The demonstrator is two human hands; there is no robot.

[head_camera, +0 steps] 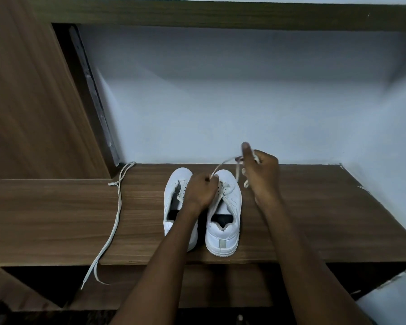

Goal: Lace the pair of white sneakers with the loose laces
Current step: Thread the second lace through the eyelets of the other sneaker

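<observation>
On the counter (291,207) stand both sneakers (224,221), heels near the front edge. The left hand (201,193) pinches a lace (220,166) at the right sneaker's eyelets; the right hand (260,172) grips its bunched length. Pulling too hard could drag the light shoe forward. The spare lace (116,214) overhangs the edge and might slip off.

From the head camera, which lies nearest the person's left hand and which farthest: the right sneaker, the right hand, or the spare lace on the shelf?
1. Right sneaker: directly beneath the left hand.
2. Right hand: just to its right, raised.
3. Spare lace: far left on the shelf.
</observation>
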